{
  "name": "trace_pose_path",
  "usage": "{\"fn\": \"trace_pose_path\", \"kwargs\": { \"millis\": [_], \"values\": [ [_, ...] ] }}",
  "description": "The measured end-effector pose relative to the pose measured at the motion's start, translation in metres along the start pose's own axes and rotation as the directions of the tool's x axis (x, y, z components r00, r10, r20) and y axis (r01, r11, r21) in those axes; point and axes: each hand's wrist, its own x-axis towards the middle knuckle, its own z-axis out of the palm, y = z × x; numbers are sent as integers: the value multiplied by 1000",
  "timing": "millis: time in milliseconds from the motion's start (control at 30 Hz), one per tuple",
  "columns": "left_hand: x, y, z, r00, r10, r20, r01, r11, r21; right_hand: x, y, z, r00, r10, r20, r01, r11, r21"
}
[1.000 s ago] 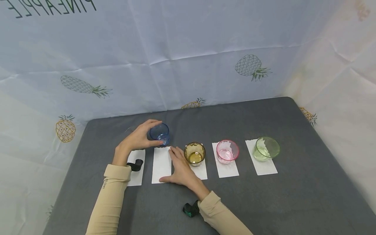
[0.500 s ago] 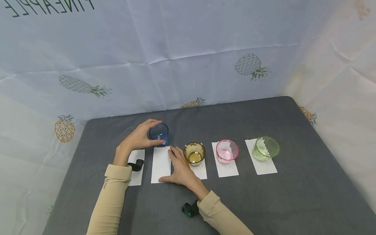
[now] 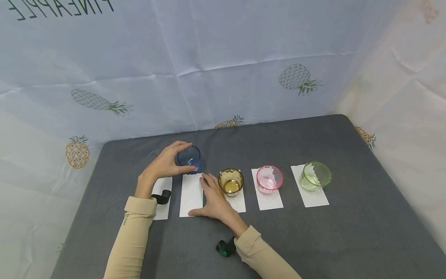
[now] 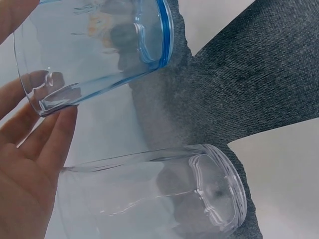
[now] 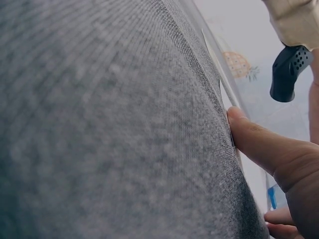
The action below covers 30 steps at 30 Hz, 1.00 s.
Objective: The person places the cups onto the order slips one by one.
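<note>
The left hand [image 3: 163,164] curls round the blue cup [image 3: 189,157] and holds it tilted just past the far end of a white paper slip [image 3: 191,195], with a clear cup [image 4: 164,199] right beside it in the left wrist view. The right hand [image 3: 214,199] lies flat, fingers spread, pressing that slip's right edge on the grey tabletop [image 3: 313,240]. To the right, amber [image 3: 230,181], pink [image 3: 270,179] and green [image 3: 316,176] cups each stand on their own slip.

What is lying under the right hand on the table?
The right hand lies flat on a white paper strip and the grey table. The strip's right edge is covered by the fingers, and nothing else shows beneath.
</note>
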Motion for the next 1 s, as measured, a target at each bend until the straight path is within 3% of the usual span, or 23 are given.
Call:
{"fn": "trace_pose_path", "kwargs": {
  "millis": [600, 1000],
  "values": [
    [-6, 7, -4, 997, 29, -70, -30, 999, -17, 1, -1, -2, 1000, -24, -10, 24, 1000, 5],
    [-22, 21, -5, 992, 35, -118, -43, 997, -67, -1, -1, -1, 1000, -25, -10, 24, 1000, -5]
  ]
}}
